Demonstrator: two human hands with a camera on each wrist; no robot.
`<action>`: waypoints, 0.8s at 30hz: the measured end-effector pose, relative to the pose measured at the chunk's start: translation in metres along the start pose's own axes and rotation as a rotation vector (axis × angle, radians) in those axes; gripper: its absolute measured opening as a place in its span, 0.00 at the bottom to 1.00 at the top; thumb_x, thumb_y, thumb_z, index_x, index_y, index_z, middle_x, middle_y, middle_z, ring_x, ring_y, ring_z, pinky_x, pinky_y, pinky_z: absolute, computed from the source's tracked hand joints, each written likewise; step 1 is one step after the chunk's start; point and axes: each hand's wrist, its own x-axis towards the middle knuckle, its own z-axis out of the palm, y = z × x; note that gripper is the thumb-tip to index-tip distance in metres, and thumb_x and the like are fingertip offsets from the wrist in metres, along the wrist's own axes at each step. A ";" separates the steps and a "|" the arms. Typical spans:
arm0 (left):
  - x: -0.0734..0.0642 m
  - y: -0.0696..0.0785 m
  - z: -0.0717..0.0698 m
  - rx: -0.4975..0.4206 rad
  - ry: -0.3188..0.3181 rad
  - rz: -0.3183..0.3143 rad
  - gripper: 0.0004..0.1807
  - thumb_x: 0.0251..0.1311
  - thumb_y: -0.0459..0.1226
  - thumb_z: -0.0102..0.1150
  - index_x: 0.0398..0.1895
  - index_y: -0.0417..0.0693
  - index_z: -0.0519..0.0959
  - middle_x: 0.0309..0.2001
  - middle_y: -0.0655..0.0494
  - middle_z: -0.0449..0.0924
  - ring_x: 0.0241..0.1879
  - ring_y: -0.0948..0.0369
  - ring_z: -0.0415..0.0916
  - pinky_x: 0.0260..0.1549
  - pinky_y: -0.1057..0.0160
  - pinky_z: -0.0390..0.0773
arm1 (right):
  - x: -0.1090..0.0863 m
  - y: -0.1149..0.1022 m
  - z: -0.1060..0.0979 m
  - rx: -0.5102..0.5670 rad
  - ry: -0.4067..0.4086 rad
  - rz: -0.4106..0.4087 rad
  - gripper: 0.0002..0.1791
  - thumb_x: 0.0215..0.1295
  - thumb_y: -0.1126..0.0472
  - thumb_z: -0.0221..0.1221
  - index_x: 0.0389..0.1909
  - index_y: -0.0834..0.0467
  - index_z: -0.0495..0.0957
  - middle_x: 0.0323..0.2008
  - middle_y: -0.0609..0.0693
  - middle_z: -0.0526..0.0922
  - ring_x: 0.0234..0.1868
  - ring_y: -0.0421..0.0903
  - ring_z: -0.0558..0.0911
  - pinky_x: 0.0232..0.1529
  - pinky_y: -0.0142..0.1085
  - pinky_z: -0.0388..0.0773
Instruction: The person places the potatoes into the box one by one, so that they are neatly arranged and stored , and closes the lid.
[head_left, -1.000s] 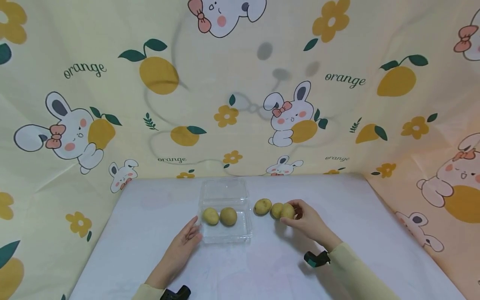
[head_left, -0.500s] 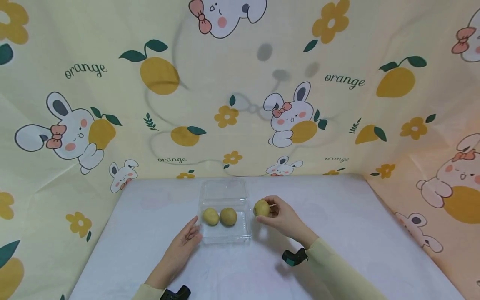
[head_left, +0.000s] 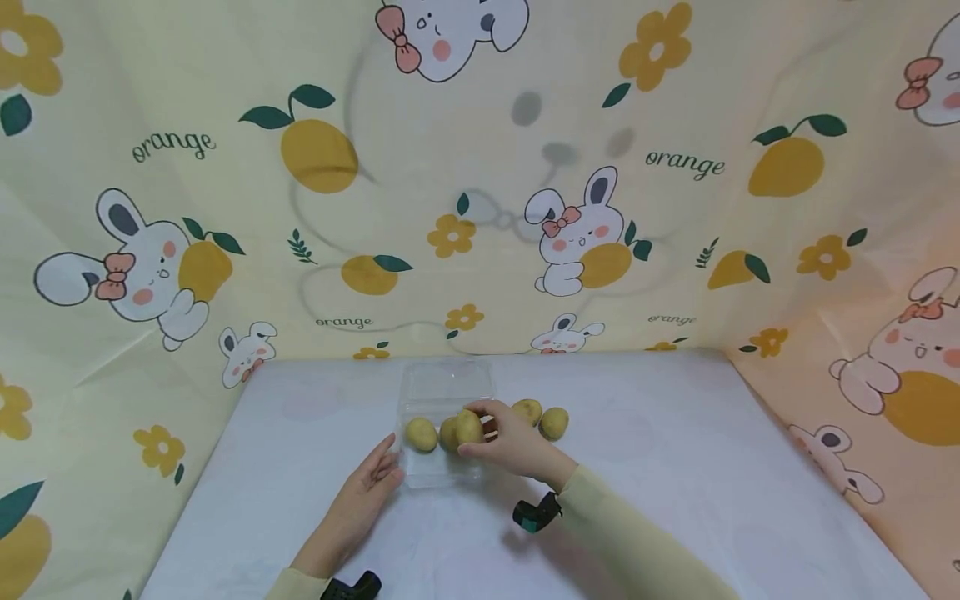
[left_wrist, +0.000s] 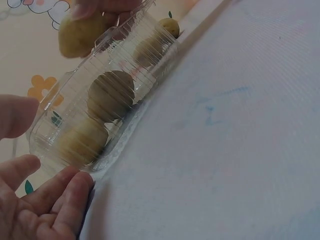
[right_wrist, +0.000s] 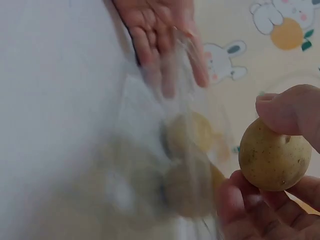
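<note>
A potato (right_wrist: 275, 159) moved leftward, pinched in the right grip (head_left: 519, 442).

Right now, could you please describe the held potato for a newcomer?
On the white table sits an open clear container. Over it, the right hand holds the potato. Two others lie inside, two more on the table; only this one is gripped.

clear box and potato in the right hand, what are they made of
The clear box seems to be thin, glossy plastic: its ribbed walls are see-through and catch light. The potato in the right hand looks like a real one, with mostly matte tan skin and dark specks, though a fake can't be ruled out.
</note>
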 end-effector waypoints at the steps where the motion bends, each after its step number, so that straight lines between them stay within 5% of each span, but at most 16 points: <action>1: 0.000 0.000 0.000 -0.009 0.000 0.000 0.34 0.68 0.42 0.56 0.75 0.57 0.57 0.67 0.42 0.65 0.66 0.49 0.62 0.65 0.48 0.61 | 0.001 -0.001 0.004 -0.009 -0.004 -0.001 0.36 0.53 0.46 0.71 0.62 0.51 0.70 0.51 0.44 0.75 0.47 0.44 0.77 0.44 0.35 0.79; 12: 0.003 -0.002 0.000 -0.005 -0.001 -0.015 0.35 0.67 0.43 0.57 0.75 0.58 0.57 0.68 0.42 0.64 0.66 0.49 0.62 0.65 0.47 0.62 | 0.010 -0.005 0.028 -0.103 -0.047 -0.064 0.34 0.55 0.49 0.71 0.62 0.54 0.72 0.55 0.47 0.74 0.46 0.44 0.76 0.44 0.35 0.77; 18: 0.002 -0.001 -0.002 0.012 -0.005 -0.008 0.34 0.68 0.44 0.57 0.75 0.58 0.57 0.67 0.43 0.66 0.66 0.50 0.63 0.64 0.47 0.63 | 0.017 -0.008 0.034 -0.182 -0.063 -0.103 0.34 0.56 0.49 0.70 0.63 0.54 0.72 0.56 0.44 0.75 0.51 0.40 0.73 0.51 0.36 0.73; 24: 0.001 -0.002 -0.003 0.004 -0.014 -0.009 0.34 0.68 0.44 0.56 0.75 0.59 0.57 0.67 0.44 0.66 0.66 0.49 0.62 0.65 0.47 0.62 | 0.023 -0.012 0.040 -0.214 -0.083 -0.089 0.36 0.55 0.47 0.70 0.64 0.53 0.71 0.50 0.41 0.74 0.44 0.40 0.74 0.44 0.32 0.75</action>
